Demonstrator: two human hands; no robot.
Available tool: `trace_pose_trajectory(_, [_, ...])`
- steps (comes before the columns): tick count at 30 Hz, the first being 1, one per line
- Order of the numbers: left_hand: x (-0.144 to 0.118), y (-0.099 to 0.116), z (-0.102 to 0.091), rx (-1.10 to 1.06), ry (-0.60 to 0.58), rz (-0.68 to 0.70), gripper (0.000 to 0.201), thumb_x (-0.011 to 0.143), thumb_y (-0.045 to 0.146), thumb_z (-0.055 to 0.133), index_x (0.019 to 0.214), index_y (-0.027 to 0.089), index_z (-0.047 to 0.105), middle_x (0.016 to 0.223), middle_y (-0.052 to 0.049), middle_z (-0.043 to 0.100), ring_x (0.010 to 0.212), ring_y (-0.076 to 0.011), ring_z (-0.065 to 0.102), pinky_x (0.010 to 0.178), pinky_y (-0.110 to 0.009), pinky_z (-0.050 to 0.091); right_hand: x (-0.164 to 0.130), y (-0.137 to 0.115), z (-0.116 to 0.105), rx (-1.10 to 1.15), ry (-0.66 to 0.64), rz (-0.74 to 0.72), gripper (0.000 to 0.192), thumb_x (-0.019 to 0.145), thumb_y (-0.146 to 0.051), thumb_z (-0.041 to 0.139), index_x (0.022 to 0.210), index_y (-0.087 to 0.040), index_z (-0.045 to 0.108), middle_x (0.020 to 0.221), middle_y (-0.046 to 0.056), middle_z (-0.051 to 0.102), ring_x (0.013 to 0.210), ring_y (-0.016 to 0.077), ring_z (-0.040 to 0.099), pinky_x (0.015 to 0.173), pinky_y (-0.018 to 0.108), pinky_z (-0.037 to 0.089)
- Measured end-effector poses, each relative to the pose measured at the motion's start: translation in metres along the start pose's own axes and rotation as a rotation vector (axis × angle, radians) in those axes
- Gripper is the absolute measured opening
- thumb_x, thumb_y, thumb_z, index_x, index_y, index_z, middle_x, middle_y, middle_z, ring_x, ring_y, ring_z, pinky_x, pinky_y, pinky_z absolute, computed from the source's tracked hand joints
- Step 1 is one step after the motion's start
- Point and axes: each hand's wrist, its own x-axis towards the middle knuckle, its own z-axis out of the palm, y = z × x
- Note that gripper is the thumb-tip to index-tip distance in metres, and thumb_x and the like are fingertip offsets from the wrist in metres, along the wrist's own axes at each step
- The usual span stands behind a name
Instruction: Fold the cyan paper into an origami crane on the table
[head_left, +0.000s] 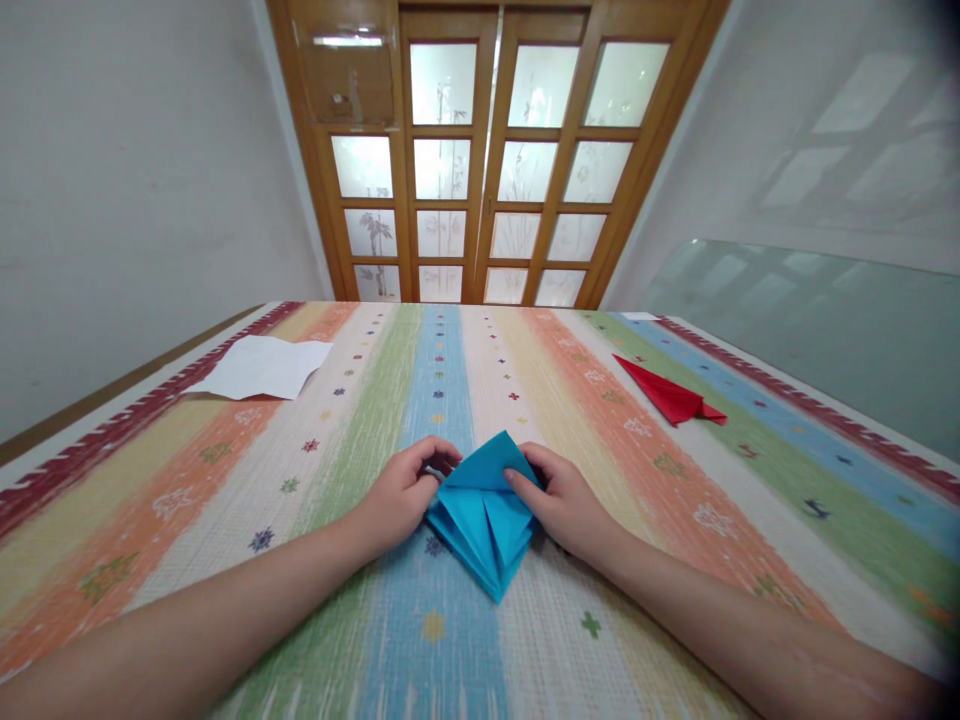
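Striped tablecloth (360, 420) under blue folded paper (484, 510), left hand (405, 492) and right hand (564, 500) both pinching it.

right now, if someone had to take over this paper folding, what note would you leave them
Left hand: fingers pinch the upper left edge of the blue folded paper.
Right hand: fingers press its right side.
The blue paper lies on the striped tablecloth, already creased into a kite-like shape, point toward the person.
A finished-looking red folded paper lies far right; a white sheet lies far left, flat.
Done: several folds on the blue piece. Left: probably more folds, but the final shape cannot be told.
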Motion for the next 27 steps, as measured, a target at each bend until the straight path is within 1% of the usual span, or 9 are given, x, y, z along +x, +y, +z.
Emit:
trace_pose_trajectory(4, [-0.001,0.003,0.003,0.136,0.016,0.018,0.028,0.084,0.012,0.051,0.107,0.020,0.063,0.105,-0.007,0.067,0.099,-0.0203,0.064,0.084,-0.033,0.054,0.001,0.000,0.001,-0.008,0.003,0.011,0.012,0.093,-0.032,0.057,0.095,-0.023,0.064,0.094,0.006,0.069,0.087,0.0243,0.064,0.077,0.037,0.049])
trace_pose_trajectory(7, [-0.003,0.009,0.005,0.263,0.012,0.071,0.023,0.087,0.015,0.053,0.108,0.020,0.063,0.107,-0.007,0.065,0.100,-0.0202,0.063,0.084,-0.033,0.053,0.001,-0.001,0.000,-0.015,0.000,0.009,0.012,0.093,-0.031,0.056,0.094,-0.022,0.064,0.093,0.005,0.069,0.086,0.0240,0.064,0.077,0.036,0.049])
trace_pose_trajectory(11, [-0.003,0.011,0.004,0.395,-0.007,0.106,0.021,0.090,0.017,0.054,0.108,0.021,0.063,0.104,-0.006,0.065,0.094,-0.0197,0.062,0.083,-0.033,0.051,0.000,-0.001,0.000,-0.020,-0.012,-0.004,0.010,0.093,-0.029,0.056,0.094,-0.022,0.064,0.093,0.005,0.069,0.087,0.0237,0.064,0.078,0.036,0.049])
trace_pose_trajectory(14, [-0.003,0.010,0.004,0.419,0.000,0.087,0.020,0.092,0.020,0.053,0.110,0.020,0.062,0.104,-0.006,0.065,0.093,-0.0200,0.062,0.084,-0.034,0.049,-0.001,-0.001,0.000,-0.016,-0.026,-0.011,0.009,0.093,-0.028,0.056,0.095,-0.022,0.063,0.094,0.005,0.069,0.089,0.0237,0.064,0.080,0.036,0.049])
trace_pose_trajectory(17, [-0.003,0.009,0.003,0.355,0.041,0.065,0.019,0.096,0.026,0.048,0.109,0.020,0.061,0.106,-0.006,0.066,0.096,-0.0204,0.062,0.084,-0.034,0.049,-0.002,0.000,0.000,-0.016,-0.033,-0.009,0.009,0.092,-0.028,0.056,0.096,-0.022,0.063,0.096,0.006,0.069,0.089,0.0239,0.064,0.080,0.036,0.049])
trace_pose_trajectory(19, [-0.004,0.010,0.002,0.294,0.090,0.054,0.020,0.099,0.032,0.044,0.106,0.020,0.058,0.100,-0.005,0.064,0.091,-0.0191,0.061,0.079,-0.032,0.048,-0.002,0.000,0.000,-0.022,-0.020,0.000,0.010,0.093,-0.029,0.056,0.094,-0.022,0.063,0.095,0.006,0.069,0.089,0.0240,0.065,0.080,0.036,0.049])
trace_pose_trajectory(22, [-0.006,0.011,0.001,0.322,0.150,0.041,0.023,0.094,0.041,0.053,0.101,0.019,0.053,0.080,0.001,0.056,0.071,-0.0156,0.054,0.067,-0.028,0.043,-0.002,-0.001,0.000,-0.025,-0.002,0.004,0.012,0.093,-0.030,0.056,0.093,-0.021,0.063,0.095,0.006,0.069,0.089,0.0241,0.065,0.080,0.036,0.049])
trace_pose_trajectory(25, [-0.007,0.013,0.003,0.451,0.093,0.004,0.036,0.087,0.043,0.064,0.111,0.020,0.051,0.066,0.008,0.043,0.059,-0.0137,0.046,0.060,-0.026,0.035,-0.002,-0.003,0.001,-0.032,-0.001,-0.013,0.011,0.093,-0.028,0.055,0.095,-0.020,0.063,0.096,0.006,0.068,0.090,0.0236,0.065,0.082,0.036,0.049])
trace_pose_trajectory(27, [-0.009,0.013,0.005,0.526,0.029,-0.020,0.043,0.085,0.038,0.064,0.123,0.022,0.049,0.065,0.008,0.043,0.058,-0.0141,0.047,0.060,-0.027,0.033,-0.002,-0.005,0.002,-0.041,0.001,-0.028,0.011,0.093,-0.026,0.055,0.096,-0.020,0.064,0.096,0.006,0.068,0.091,0.0234,0.064,0.082,0.036,0.048])
